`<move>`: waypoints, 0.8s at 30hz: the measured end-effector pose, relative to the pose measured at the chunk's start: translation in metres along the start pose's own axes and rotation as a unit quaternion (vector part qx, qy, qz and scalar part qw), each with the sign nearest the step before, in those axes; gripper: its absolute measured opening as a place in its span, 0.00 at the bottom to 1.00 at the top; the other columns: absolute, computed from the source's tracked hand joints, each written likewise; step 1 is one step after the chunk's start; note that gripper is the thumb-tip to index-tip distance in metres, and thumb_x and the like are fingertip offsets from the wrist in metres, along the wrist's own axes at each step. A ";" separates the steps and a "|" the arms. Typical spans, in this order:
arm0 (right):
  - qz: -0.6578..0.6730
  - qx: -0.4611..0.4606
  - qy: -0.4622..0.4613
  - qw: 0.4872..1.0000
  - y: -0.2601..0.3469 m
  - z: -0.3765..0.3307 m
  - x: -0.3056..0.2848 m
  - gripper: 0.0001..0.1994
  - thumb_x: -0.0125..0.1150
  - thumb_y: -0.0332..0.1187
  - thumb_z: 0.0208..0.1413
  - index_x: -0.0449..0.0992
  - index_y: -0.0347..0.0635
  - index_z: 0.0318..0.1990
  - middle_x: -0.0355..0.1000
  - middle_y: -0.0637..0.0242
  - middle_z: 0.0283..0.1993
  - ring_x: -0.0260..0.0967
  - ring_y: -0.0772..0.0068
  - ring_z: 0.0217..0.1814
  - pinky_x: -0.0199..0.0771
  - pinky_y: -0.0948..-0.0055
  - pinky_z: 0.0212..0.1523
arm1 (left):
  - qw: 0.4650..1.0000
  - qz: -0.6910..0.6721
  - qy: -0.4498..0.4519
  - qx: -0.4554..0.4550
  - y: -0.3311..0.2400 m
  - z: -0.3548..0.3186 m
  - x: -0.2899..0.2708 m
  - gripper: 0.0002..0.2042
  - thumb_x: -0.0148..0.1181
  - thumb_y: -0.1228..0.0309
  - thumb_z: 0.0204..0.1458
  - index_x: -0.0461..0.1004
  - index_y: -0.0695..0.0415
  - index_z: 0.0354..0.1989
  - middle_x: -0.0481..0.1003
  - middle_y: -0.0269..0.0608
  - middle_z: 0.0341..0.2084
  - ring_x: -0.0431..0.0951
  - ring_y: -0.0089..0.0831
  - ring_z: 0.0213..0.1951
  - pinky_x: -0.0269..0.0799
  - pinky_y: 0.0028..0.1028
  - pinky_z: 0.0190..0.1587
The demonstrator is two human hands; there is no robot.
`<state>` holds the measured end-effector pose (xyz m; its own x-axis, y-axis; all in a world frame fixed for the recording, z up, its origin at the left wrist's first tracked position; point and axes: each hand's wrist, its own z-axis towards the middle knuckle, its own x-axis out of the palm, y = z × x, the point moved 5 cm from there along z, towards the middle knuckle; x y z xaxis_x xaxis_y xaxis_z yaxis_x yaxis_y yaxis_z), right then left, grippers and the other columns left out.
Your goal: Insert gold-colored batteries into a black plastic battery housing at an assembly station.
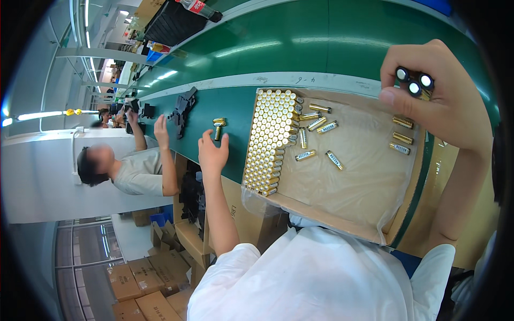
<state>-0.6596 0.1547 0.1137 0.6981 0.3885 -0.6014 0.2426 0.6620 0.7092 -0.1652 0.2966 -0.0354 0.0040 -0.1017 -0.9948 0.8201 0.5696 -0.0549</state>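
My right hand (pixel 441 99), raised over the box's far right corner, is closed round three batteries (pixel 414 88), their pale round ends showing. My left hand (pixel 213 154) is left of the box, thumb and fingers apart with nothing in them. Just beyond its fingertips, a few gold batteries (pixel 219 122) lie on the green table. A shallow cardboard box (pixel 408 211) lined with clear film sits in front of me. Tightly packed upright batteries (pixel 272 120) fill its left side. Several loose gold-and-black batteries (pixel 317 124) lie on the liner, others near the right wall (pixel 426 160).
Black plastic parts (pixel 183 113) lie farther left on the green worktop (pixel 241 51). A pale rail (pixel 332 79) runs behind the box. A co-worker (pixel 134 168) sits at the left. Cardboard cartons (pixel 150 278) are stacked low at left. A bottle (pixel 201 9) lies beside a black crate (pixel 171 24).
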 end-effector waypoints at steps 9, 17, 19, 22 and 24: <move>0.004 -0.010 -0.029 1.000 0.000 -0.002 0.004 0.06 0.68 0.23 0.51 0.75 0.39 0.28 0.70 0.72 0.24 0.58 0.75 0.23 0.60 0.78 0.28 | 1.000 0.007 -0.009 0.009 0.014 0.039 0.020 0.27 0.61 0.65 0.62 0.65 0.59 0.69 0.79 0.49 0.42 0.82 0.48 0.42 0.78 0.44 0.48; 0.016 -0.006 -0.024 1.000 -0.006 0.001 0.008 0.06 0.69 0.24 0.51 0.75 0.39 0.28 0.70 0.71 0.24 0.58 0.75 0.23 0.60 0.77 0.28 | 0.989 -0.111 0.028 -0.090 0.025 0.034 0.012 0.18 0.58 0.72 0.61 0.73 0.60 0.60 0.79 0.46 0.44 0.81 0.44 0.43 0.77 0.38 0.48; 0.013 -0.003 -0.023 1.000 -0.007 0.001 0.007 0.07 0.69 0.24 0.51 0.75 0.38 0.28 0.70 0.71 0.24 0.58 0.74 0.23 0.60 0.77 0.28 | 0.989 -0.119 0.014 -0.089 0.032 0.037 0.015 0.17 0.58 0.73 0.61 0.75 0.59 0.59 0.79 0.46 0.45 0.81 0.43 0.43 0.77 0.38 0.48; -0.009 -0.026 -0.028 0.999 -0.005 0.000 0.002 0.07 0.69 0.24 0.52 0.75 0.38 0.29 0.70 0.70 0.24 0.57 0.74 0.23 0.60 0.76 0.28 | 0.986 -0.073 -0.083 0.124 0.027 0.035 0.007 0.15 0.57 0.74 0.61 0.77 0.57 0.56 0.79 0.43 0.45 0.80 0.39 0.40 0.78 0.36 0.47; -0.014 -0.031 -0.034 0.999 -0.005 0.000 -0.001 0.07 0.69 0.24 0.52 0.75 0.38 0.29 0.70 0.70 0.24 0.57 0.74 0.23 0.60 0.76 0.28 | 0.972 -0.054 -0.113 0.199 0.028 0.037 0.003 0.15 0.57 0.74 0.61 0.78 0.57 0.55 0.78 0.42 0.45 0.79 0.37 0.39 0.78 0.35 0.46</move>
<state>-0.6618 0.1510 0.1112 0.7365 0.3265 -0.5925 0.2222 0.7105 0.6677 -0.1215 0.2820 -0.0368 -0.0052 -0.3452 -0.9385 0.9789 0.1902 -0.0754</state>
